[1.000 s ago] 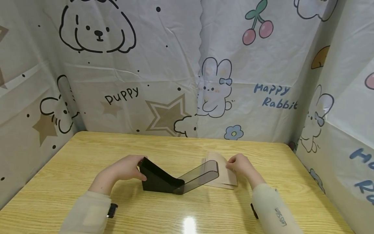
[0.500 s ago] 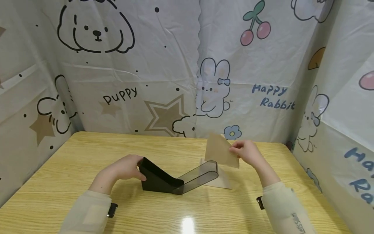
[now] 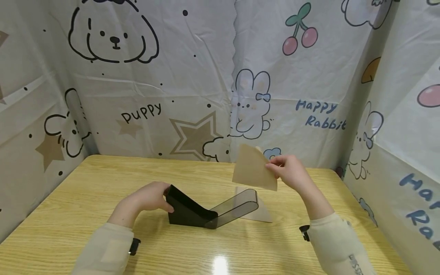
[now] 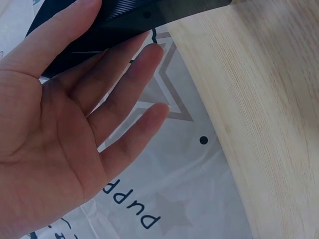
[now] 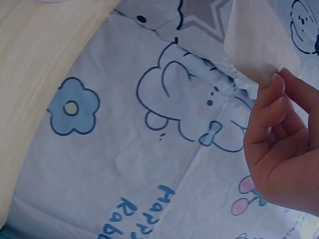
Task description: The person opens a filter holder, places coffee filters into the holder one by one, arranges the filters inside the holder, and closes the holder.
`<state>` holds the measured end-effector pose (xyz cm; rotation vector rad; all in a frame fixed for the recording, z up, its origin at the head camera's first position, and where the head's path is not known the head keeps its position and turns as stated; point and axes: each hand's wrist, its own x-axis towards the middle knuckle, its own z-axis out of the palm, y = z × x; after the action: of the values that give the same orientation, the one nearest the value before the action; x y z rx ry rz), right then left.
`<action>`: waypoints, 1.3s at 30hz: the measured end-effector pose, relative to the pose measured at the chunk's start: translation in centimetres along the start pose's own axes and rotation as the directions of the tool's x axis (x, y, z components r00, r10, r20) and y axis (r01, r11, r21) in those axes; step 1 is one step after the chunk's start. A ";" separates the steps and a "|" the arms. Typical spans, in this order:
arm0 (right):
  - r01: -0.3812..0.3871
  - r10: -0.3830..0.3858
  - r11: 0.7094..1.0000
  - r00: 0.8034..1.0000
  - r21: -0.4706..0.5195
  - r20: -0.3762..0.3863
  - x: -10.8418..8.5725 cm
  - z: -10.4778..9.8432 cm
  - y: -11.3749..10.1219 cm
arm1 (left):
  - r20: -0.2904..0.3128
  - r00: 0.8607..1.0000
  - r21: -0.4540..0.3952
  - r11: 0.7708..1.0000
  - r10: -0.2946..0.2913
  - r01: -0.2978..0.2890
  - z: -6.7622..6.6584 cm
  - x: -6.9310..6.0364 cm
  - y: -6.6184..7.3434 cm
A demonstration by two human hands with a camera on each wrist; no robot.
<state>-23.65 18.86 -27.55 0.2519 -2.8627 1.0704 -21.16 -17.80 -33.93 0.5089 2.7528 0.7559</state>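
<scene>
A black wedge-shaped holder stands on the table, its see-through smoky lid swung out to the right. My left hand grips its tall left end between thumb and fingers; in the left wrist view the holder lies under the thumb while the other fingers of the hand spread loosely. With thumb and forefinger my right hand pinches a light brown coffee filter by its right edge, raised above the table. Another filter lies flat behind the lid, partly hidden by it.
The wooden table ends at a back edge against a hanging cloth printed with cartoon animals. More cloth closes off the left and right sides. A bright light reflection shows at the table's front.
My right hand has lifted the coffee filter off the table, up and then slightly left, leaving paper lying below. The left hand and the holder have stayed in place.
</scene>
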 end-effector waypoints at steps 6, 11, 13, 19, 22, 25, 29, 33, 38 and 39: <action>0.035 -0.035 0.999 0.999 -0.012 -0.020 -0.6 -0.1 -1.5 | 0.006 1.000 -0.008 1.000 0.002 -0.002 -0.1 0.0 0.1; 0.050 -0.050 0.999 0.998 -0.003 -0.030 -0.9 -0.1 -2.1 | 0.008 1.000 -0.005 1.000 0.015 -0.015 -0.1 0.0 0.1; 0.049 -0.049 0.999 0.998 -0.001 -0.030 -0.9 0.0 -2.3 | 0.008 1.000 0.003 1.000 0.015 -0.015 -0.1 0.0 0.0; 0.064 -0.063 0.998 0.998 0.014 -0.020 -0.9 0.5 -2.8 | 0.009 1.000 0.019 1.000 -0.002 0.002 -0.1 -0.1 0.1; 0.078 -0.077 0.997 0.997 0.018 -0.017 -0.9 0.8 -3.2 | 0.011 1.000 0.014 1.000 -0.002 0.002 -0.2 -0.1 0.1; 0.092 -0.091 0.996 0.996 0.017 -0.011 -1.0 1.1 -3.7 | 0.011 1.000 0.014 1.000 0.000 0.000 -0.2 0.0 0.1; 0.114 -0.114 0.993 0.993 0.010 -0.004 -1.2 1.9 -4.5 | 0.011 1.000 0.016 1.000 0.003 -0.003 -0.2 0.0 0.1; 0.141 -0.141 0.990 0.990 -0.018 0.005 -1.4 2.8 -5.3 | 0.011 1.000 0.018 1.000 0.005 -0.005 -0.2 0.0 0.1; 0.176 -0.175 0.981 0.984 -0.077 0.018 -1.5 4.0 -6.2 | 0.013 1.000 0.021 1.000 -0.009 0.009 -0.2 -0.1 0.3; 0.183 -0.182 0.979 0.983 -0.087 0.020 -1.6 4.2 -6.3 | 0.012 1.000 0.021 1.000 -0.010 0.010 -0.2 -0.1 0.3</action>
<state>-21.02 11.61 -26.83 0.5046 -2.8210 0.9090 -21.07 -17.69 -33.65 0.5016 2.7526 0.7196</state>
